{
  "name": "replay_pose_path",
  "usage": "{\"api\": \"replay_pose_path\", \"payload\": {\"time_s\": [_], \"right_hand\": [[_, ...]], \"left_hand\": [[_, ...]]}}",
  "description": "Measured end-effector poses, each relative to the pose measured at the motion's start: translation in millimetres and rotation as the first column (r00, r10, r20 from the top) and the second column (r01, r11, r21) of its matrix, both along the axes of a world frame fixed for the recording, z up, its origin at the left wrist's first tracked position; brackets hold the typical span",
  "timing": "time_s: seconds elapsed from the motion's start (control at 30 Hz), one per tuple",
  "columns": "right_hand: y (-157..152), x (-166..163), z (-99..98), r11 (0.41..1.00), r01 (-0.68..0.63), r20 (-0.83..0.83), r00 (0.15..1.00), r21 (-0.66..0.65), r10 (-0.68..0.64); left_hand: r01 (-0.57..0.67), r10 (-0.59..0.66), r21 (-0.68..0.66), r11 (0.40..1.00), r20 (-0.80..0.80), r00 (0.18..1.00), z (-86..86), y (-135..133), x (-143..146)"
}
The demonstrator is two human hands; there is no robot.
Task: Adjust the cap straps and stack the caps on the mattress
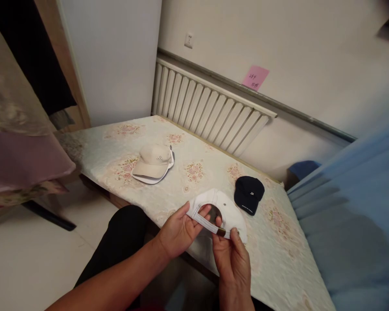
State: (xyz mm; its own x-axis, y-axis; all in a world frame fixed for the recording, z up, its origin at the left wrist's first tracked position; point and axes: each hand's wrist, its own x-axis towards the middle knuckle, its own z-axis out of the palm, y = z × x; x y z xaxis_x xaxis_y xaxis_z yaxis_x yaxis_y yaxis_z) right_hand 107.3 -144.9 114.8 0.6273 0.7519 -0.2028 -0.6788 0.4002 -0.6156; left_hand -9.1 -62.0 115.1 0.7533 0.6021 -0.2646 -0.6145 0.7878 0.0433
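Note:
Both hands hold a white baseball cap (235, 211) over the near edge of the table, its back opening and strap facing me. My left hand (180, 231) pinches the left end of the strap, with fingers reaching into the opening. Near the brass-coloured buckle (221, 232), my right hand (231, 255) grips the strap's right side, thumb on the outside. A dark navy cap (249, 194) lies just beyond, to the right. Farther left, a beige cap (154, 160) rests on top of a white one (155, 180), brims toward me.
A floral cloth (194, 170) covers the table. Behind it stand a white radiator (207, 108) and a wall with a pink note (256, 77). A blue curtain (353, 207) hangs at the right. Clothes (22, 151) hang at the left, and my dark-clad knee (123, 233) is below.

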Motion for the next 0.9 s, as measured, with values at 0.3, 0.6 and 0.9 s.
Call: {"api": "replay_pose_path", "payload": {"time_s": [0.3, 0.6, 0.9], "right_hand": [[0, 0, 4.4, 1.0, -0.008, 0.001, 1.0, 0.021, 0.008], [-2, 7, 0.8, 0.999, -0.008, 0.001, 1.0, 0.037, 0.008], [-4, -5, -2.0, 0.987, -0.079, 0.062, 0.996, 0.139, 0.071]], "left_hand": [[-0.017, 0.02, -0.046, 0.999, 0.078, 0.997, 10.5, 1, -1], [0.012, -0.013, 0.044, 0.999, 0.026, 1.0, 9.0, 4, 4], [0.005, -0.011, 0.197, 0.98, 0.028, 1.0, 16.8, -8, 19]]}}
